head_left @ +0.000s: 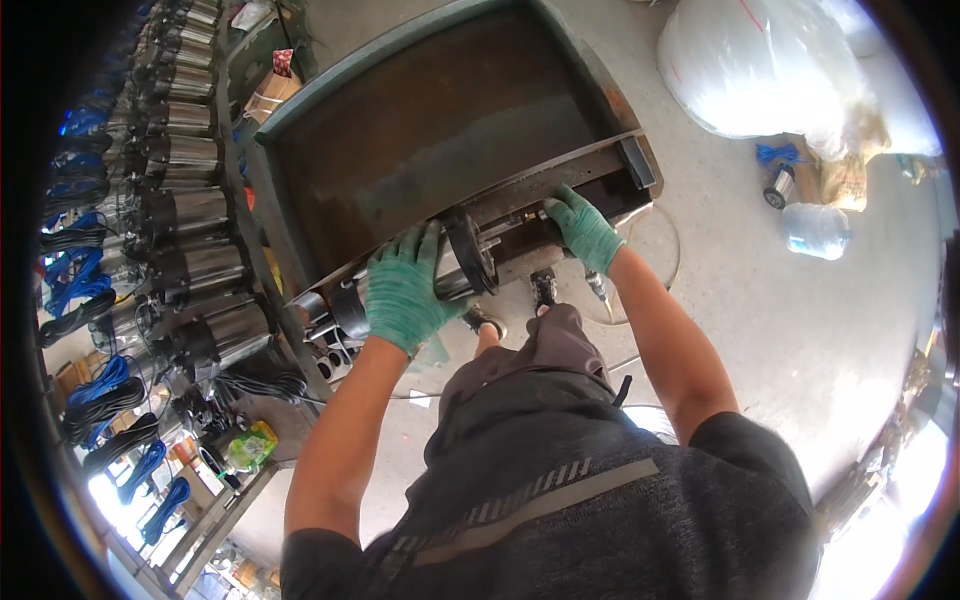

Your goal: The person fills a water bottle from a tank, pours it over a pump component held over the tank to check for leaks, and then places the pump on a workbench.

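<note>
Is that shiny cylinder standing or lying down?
Lying down: the cylinder stretches along the near edge of the tray, black end disc facing right, left hand on top.

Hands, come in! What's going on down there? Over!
Left gloved hand over silver cylinder. Right gloved hand at near edge of metal trough, grip unclear. Black flange between hands; no obstruction apparent.

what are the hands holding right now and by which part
The left hand grips the silver cylinder from above, around its body, behind the black flange. Whether the right hand holds anything cannot be told.
</note>
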`<state>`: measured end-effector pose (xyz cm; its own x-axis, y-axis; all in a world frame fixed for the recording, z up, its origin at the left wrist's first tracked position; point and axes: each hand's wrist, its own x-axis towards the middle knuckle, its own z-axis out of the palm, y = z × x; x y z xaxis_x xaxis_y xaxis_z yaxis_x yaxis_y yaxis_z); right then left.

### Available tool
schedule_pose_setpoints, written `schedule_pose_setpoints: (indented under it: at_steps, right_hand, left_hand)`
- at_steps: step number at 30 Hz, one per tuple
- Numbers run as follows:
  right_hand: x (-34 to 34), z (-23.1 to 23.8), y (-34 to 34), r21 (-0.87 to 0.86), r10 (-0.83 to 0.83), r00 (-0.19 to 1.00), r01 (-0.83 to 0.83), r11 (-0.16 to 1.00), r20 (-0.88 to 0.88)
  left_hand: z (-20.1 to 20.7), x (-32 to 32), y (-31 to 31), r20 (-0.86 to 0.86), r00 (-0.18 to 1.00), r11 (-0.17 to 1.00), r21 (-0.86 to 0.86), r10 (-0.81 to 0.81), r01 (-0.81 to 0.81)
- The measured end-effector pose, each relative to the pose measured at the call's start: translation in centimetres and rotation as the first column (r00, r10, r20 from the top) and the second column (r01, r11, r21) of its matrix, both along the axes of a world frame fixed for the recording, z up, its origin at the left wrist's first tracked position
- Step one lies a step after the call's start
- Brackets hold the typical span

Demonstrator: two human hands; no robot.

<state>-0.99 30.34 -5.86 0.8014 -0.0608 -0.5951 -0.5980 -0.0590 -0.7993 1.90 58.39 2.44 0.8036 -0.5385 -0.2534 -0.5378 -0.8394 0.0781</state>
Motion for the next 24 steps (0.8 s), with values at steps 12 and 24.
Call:
schedule_pose_setpoints:
  at_steps: [12, 24]
  right_hand:
    - [1.1, -3.6, 1.1, 0.314, -0.202, 0.976, 0.219, 0.924, -0.086]
    - [2.4, -3.3, 2.3, 0.141, -0.173, 0.975, 0.192, 0.971, -0.136]
  left_hand:
    - [-0.5, 0.3, 0.3, -0.011, 1.000, 0.999, -0.048, -0.020, 0.020]
    - [-1.2, 0.6, 0.8, 0.015, 0.999, 0.994, -0.098, -0.052, 0.054]
